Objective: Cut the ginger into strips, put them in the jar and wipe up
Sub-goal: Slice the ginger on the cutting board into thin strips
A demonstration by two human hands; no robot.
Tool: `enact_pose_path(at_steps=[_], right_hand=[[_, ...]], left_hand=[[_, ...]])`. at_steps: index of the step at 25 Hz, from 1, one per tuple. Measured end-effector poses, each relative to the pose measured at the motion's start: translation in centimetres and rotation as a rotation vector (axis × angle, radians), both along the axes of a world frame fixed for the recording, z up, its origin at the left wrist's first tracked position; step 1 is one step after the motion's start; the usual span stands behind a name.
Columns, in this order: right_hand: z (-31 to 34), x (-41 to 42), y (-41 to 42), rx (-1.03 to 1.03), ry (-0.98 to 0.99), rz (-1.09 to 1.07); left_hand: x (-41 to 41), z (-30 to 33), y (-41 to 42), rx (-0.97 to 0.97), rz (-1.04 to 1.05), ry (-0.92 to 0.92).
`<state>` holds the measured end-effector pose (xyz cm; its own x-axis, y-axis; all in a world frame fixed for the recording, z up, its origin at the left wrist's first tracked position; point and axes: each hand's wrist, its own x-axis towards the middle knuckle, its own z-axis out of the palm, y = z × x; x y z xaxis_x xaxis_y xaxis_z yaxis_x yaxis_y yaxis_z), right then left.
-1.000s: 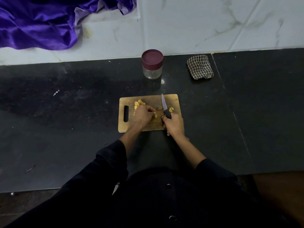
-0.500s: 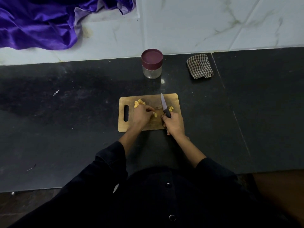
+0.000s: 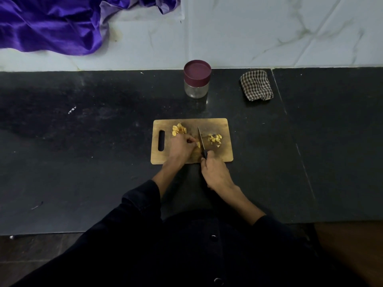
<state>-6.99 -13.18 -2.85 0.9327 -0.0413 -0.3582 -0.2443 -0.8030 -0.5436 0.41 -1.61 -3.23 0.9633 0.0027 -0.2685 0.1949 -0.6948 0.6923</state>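
Yellow ginger (image 3: pixel 198 144) sits near the middle of the wooden cutting board (image 3: pixel 226 156), pinched under the curled fingertips of the left hand (image 3: pixel 180 146), with the knife (image 3: pixel 200 139) blade just beside them. The right hand (image 3: pixel 215 172) is clenched round the black handle, tip pointing away from the person. The piece looks small, so the main risk I see is the blade catching a fingertip, or the piece slipping sideways under pressure. Cut bits lie in two heaps, one pile (image 3: pixel 179 129) near the far left, another pile (image 3: pixel 215 138) right of the blade; a careless stroke could flick some onto the dark counter (image 3: pixel 83 162). Behind the board, the jar (image 3: pixel 196 79) has its maroon lid on, and the checked cloth (image 3: pixel 256 84) waits well apart.
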Motion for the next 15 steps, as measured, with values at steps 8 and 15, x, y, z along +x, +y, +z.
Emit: enact_pose_path(at_steps=[8, 15], right_hand=[[0.39, -0.52, 0.48, -0.049, 0.036, 0.019], [0.47, -0.35, 0.57, -0.051, 0.062, 0.010]], left_hand=[[0.00, -0.33, -0.38, -0.022, 0.036, -0.018], [0.02, 0.02, -0.71, 0.003, 0.046, -0.016]])
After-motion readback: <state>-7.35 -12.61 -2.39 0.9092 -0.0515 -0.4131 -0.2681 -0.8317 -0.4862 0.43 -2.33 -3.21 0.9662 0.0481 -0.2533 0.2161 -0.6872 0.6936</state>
